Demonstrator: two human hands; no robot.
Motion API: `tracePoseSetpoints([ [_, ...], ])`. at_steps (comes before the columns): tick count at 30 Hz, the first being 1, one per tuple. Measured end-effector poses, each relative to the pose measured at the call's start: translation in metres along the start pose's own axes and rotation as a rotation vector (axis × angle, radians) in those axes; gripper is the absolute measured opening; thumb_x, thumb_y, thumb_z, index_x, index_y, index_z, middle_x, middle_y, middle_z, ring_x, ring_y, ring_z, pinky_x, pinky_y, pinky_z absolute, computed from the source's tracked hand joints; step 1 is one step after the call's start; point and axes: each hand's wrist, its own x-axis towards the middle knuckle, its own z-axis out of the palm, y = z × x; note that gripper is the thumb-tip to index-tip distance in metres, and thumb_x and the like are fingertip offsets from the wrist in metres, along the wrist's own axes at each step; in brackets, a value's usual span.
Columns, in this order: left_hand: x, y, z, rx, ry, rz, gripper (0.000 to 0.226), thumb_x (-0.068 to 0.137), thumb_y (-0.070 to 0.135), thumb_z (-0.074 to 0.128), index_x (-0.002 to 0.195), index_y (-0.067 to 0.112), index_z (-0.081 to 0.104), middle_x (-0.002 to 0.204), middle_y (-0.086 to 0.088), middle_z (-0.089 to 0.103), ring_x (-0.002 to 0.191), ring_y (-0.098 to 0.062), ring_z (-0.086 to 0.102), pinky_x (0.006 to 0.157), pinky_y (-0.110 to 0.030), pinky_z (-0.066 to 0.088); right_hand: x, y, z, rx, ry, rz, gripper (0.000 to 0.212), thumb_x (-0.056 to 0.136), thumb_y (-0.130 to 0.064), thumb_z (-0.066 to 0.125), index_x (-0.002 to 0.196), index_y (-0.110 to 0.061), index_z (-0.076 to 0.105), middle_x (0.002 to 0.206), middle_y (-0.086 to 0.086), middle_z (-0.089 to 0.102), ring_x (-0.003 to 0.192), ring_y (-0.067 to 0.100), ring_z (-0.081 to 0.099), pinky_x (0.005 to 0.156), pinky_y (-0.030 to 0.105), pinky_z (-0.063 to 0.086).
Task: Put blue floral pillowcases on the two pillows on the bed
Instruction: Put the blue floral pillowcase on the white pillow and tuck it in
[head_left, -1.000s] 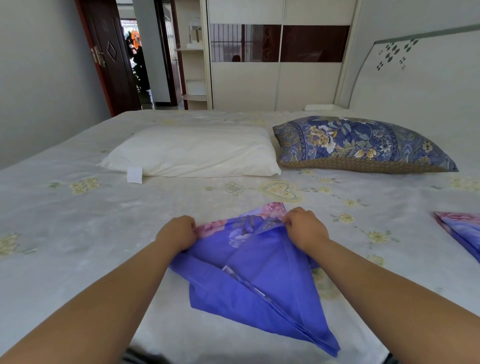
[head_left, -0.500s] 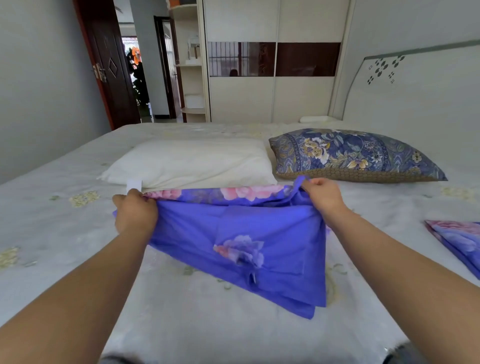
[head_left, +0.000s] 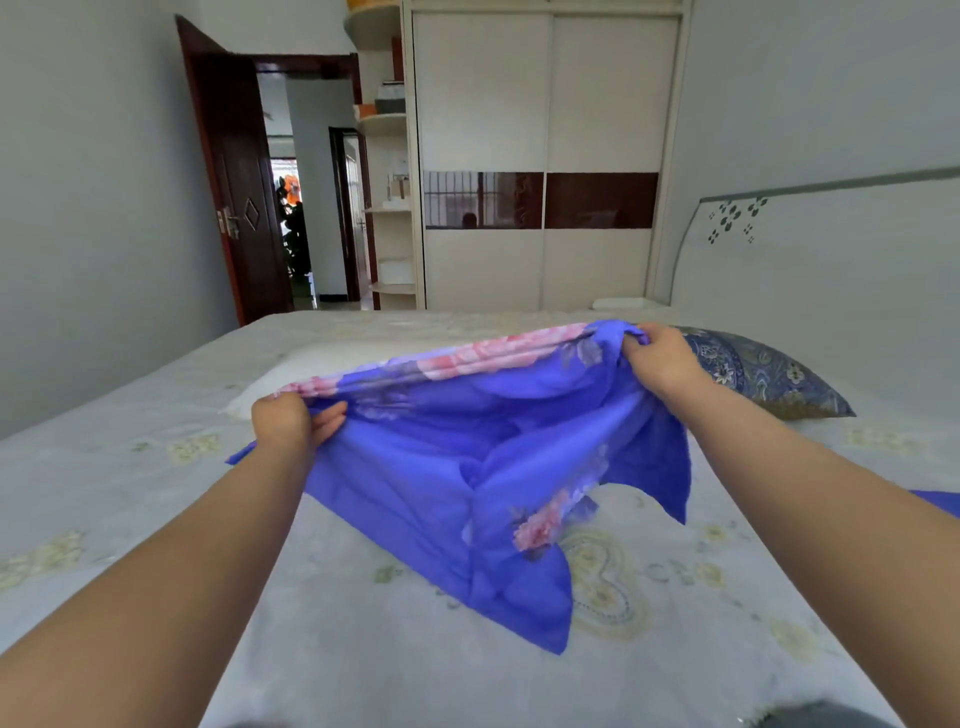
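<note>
Holding the pillowcase (head_left: 457, 467) up by its floral top edge, both hands work above the bed (head_left: 156, 519); its lower corner trails on the sheet nearest the camera. The left hand (head_left: 288, 421) pinches one end, fingers (head_left: 330, 418) curled over the cloth, and the right hand (head_left: 662, 361) grips the bunched other end. To do this well, I judge the hands should find the open hem and spread it wide before reaching for a pillow. Beyond lies the bare white pillow (head_left: 311, 364), partly hidden, with the patterned pillow (head_left: 769, 374) to its right.
</note>
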Motion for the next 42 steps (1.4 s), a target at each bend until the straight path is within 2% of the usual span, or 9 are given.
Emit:
tracePoseSetpoints([
  [8,-0.070,0.062,-0.002,0.034,0.327,0.527,0.013,0.098,0.009,0.047,0.108,0.009,0.055,0.120,-0.024,0.069,0.114,-0.039,0.063,0.097,-0.042,0.045,-0.012,-0.052,-0.064,-0.563,-0.085,-0.163,0.027,0.085,-0.018,0.064,0.110,-0.015,0.072,0.113,0.019,0.074,0.097,0.040,0.069,0.082,0.041,0.055],
  [13,-0.111,0.104,-0.002,0.427,0.093,0.963,0.051,0.096,0.015,0.061,0.144,0.006,0.047,0.174,-0.009,0.010,0.136,-0.033,0.052,0.103,-0.050,0.045,-0.016,-0.104,-0.094,-0.424,0.038,-0.206,0.034,0.089,-0.023,0.052,0.116,-0.022,0.073,0.112,0.017,0.073,0.099,0.039,0.067,0.086,0.042,0.053],
  [20,-0.054,0.087,0.005,1.159,0.089,1.088,0.087,0.093,0.054,0.067,0.157,0.005,0.033,0.174,-0.003,-0.019,0.154,-0.031,0.030,0.102,-0.057,0.044,0.012,-0.100,-0.071,-0.703,-0.278,-0.177,0.045,0.085,-0.058,0.068,0.096,-0.015,0.072,0.103,0.017,0.073,0.090,0.033,0.068,0.079,0.037,0.053],
  [28,0.052,-0.002,-0.019,1.534,-0.134,0.833,0.100,0.074,0.078,0.072,0.140,0.005,0.051,0.176,-0.008,0.000,0.136,-0.040,0.051,0.102,-0.054,0.041,0.018,-0.002,0.040,-0.913,-0.260,-0.139,0.021,0.086,-0.024,0.064,0.100,-0.015,0.077,0.109,0.015,0.075,0.105,0.035,0.071,0.090,0.041,0.056],
  [32,0.089,-0.017,-0.015,1.485,-0.081,0.763,0.050,0.091,0.039,0.070,0.121,-0.001,0.063,0.174,-0.017,-0.003,0.115,-0.047,0.063,0.093,-0.052,0.047,0.023,0.038,0.104,-0.350,-0.372,0.126,0.010,0.087,-0.020,0.067,0.095,-0.017,0.071,0.082,0.007,0.071,0.074,0.027,0.070,0.064,0.030,0.054],
  [34,0.100,-0.018,-0.005,1.489,-0.078,0.601,0.042,0.091,0.021,0.069,0.130,0.009,0.061,0.171,-0.016,-0.023,0.119,-0.044,0.063,0.089,-0.049,0.051,0.017,0.055,0.135,0.078,-0.425,0.302,0.056,0.089,-0.025,0.075,0.141,-0.027,0.056,0.111,-0.003,0.067,0.093,0.018,0.065,0.073,0.032,0.055],
  [36,0.106,-0.026,0.008,1.533,-0.154,0.375,0.089,0.085,0.010,0.074,0.162,0.023,0.031,0.164,-0.012,-0.040,0.118,-0.043,0.065,0.088,-0.047,0.054,0.001,0.071,0.166,0.071,-0.528,0.320,0.097,0.089,-0.029,0.077,0.165,-0.046,0.019,0.137,-0.011,0.054,0.114,0.019,0.062,0.084,0.039,0.058],
  [39,0.094,-0.062,0.032,1.737,-0.263,0.344,0.077,0.089,0.012,0.064,0.159,0.021,0.033,0.172,-0.019,0.009,0.123,-0.047,0.060,0.097,-0.050,0.052,-0.024,0.110,0.202,-0.128,-0.573,0.374,0.059,0.089,-0.023,0.067,0.146,-0.017,0.050,0.100,0.011,0.068,0.081,0.026,0.065,0.063,0.035,0.056],
  [42,0.053,-0.131,0.053,1.698,-0.577,0.329,0.033,0.096,0.042,0.059,0.106,0.012,0.070,0.110,-0.018,0.074,0.097,-0.032,0.073,0.088,-0.043,0.058,-0.039,0.145,0.214,-0.350,-0.602,0.571,0.023,0.090,-0.011,0.052,0.104,0.002,0.065,0.081,0.025,0.071,0.063,0.033,0.069,0.052,0.036,0.058],
])
